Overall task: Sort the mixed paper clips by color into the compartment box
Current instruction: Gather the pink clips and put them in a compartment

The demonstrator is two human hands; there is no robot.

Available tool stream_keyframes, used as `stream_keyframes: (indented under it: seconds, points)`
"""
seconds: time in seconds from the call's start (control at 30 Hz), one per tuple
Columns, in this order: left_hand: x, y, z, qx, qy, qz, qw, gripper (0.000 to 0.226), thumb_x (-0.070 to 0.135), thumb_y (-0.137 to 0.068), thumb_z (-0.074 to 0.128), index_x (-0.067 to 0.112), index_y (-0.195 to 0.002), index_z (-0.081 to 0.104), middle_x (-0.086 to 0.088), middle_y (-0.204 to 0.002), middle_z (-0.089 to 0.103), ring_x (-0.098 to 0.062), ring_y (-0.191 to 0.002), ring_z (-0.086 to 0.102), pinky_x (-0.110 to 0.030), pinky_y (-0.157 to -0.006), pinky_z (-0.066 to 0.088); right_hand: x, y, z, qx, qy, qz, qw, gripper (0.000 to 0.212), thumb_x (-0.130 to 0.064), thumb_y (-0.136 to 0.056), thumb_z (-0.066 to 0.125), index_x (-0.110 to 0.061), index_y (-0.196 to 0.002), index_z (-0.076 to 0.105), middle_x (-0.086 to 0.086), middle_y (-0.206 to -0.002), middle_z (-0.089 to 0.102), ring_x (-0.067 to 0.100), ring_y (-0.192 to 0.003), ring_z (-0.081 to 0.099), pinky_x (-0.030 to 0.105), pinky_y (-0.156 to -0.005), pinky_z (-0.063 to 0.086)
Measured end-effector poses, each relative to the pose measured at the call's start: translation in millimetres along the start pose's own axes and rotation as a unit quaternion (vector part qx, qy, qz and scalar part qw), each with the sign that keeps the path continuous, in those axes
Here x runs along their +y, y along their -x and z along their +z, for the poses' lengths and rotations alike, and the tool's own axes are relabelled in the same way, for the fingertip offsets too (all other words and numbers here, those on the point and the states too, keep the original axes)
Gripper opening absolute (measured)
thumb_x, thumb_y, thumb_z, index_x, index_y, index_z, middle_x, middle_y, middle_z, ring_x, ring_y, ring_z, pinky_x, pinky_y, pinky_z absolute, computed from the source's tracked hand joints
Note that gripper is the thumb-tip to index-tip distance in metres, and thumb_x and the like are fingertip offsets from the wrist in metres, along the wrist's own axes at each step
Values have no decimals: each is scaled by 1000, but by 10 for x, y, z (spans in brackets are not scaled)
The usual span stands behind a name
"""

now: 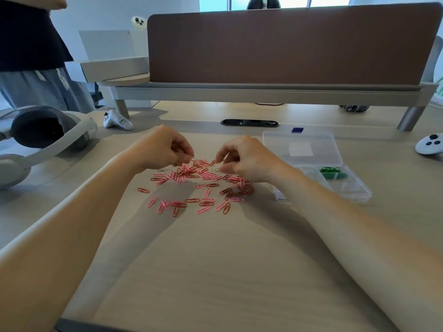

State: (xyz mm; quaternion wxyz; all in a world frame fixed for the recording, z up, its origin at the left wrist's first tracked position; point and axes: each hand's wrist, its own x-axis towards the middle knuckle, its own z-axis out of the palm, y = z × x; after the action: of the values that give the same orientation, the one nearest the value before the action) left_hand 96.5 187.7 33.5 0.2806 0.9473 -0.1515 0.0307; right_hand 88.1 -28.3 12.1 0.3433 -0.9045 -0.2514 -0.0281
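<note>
Nearest me, both bare forearms reach in over the pale desk (227, 271). Pink and red paper clips (199, 185) lie scattered between them, thickest at the far side. My left hand (165, 147) hovers there, fingers curled, pinching a thin pale clip (195, 159). Right hand (247, 161) is curled tight too, thumb meeting forefinger, but I can't tell if it holds anything. Just right, the clear compartment box (359, 195) sits with its lid open, green clips (333, 173) in one far compartment; my wrist hides its near-left corner. Left, a grey headset (43, 135), cut by the edge. Beyond, a white controller (117, 121) with handwriting, maybe "good", hard to read. Another controller (429, 144) far right. Then a brown divider (287, 44), and a standing person (36, 56) far left
</note>
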Motion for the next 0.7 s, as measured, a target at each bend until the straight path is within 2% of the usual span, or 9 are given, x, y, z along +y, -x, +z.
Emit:
stream_keyframes:
  seconds: [0.1,0.23,0.33,0.47,0.57,0.7]
  points:
    - [119,4,40,-7,13,55,998,12,8,-80,72,16,-90,73,3,-79,72,-7,-69,68,-15,-67,55,-5,-23,21,28,-15,4,1000,29,-13,-85,73,-14,-114,69,-2,-94,70,6,-83,65,19,-77,51]
    - [273,-14,78,-3,61,110,992,12,6,-79,73,12,-90,72,0,-80,72,-10,-71,69,-17,-71,56,-17,-34,-6,49,-12,-2,999,16,-17,-86,72,-13,-101,76,-12,-78,66,-7,-63,58,8,-61,42]
    - [325,-49,93,-1,84,122,989,13,5,-78,73,12,-89,70,-2,-80,71,-11,-71,70,-18,-71,56,10,-32,-47,59,-28,7,998,12,-17,-86,72,-12,-96,77,-14,-72,64,-5,-58,58,12,-60,43]
    - [270,-159,115,25,71,98,992,9,17,-85,68,12,-92,70,-2,-81,72,-12,-71,68,-21,-70,57,87,-30,-137,85,-3,25,996,13,-18,-88,70,-11,-96,76,-13,-72,63,-4,-59,56,11,-57,41]
    - [109,-326,181,52,1,37,998,12,22,-87,66,13,-94,71,1,-84,70,-12,-76,65,-24,-72,54,202,-20,-212,111,5,56,992,14,-19,-89,68,-11,-98,75,-6,-82,66,0,-68,58,15,-60,44]
    - [-11,-564,368,32,-61,-12,998,19,25,-86,69,11,-97,74,0,-87,71,-9,-73,62,-18,-65,45,314,7,-240,115,15,80,990,14,-18,-89,68,-9,-97,75,-2,-86,67,0,-70,56,15,-61,42]
